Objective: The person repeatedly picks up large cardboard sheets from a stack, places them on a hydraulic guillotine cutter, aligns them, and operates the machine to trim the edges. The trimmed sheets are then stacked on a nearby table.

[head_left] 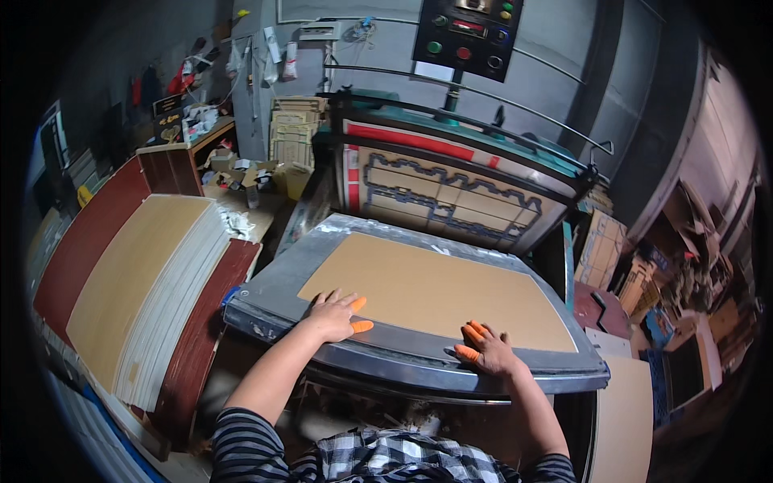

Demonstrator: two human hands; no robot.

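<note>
The tan cardboard sheet (443,282) lies flat on the grey metal platen (278,275) of an open die-cutting press. Its near long edge runs just inside the front edge of the platen; the platen surface extends past the sheet on the left and at the rear.

Left hand (327,318): placed palm down at the near left part of the sheet. The fingers are spread and grip nothing. Orange finger covers (362,327) are fitted on the thumb and one finger.

Right hand (493,355): placed palm down at the near edge of the sheet, right of centre. The fingers are parted, with no object gripped. Orange finger covers (466,352) are also fitted on this hand.

Behind the platen, the tilted upper frame carries a cutting die board (403,177) with dark strips along a stepped outline. A red band (411,138) crosses above it. A black control panel (455,47) with coloured push-buttons is mounted above the press.

To the left, a stack of sheets (133,274) has a tan top face and pale edges. Dark-red boards (97,233) flank the stack.
</note>
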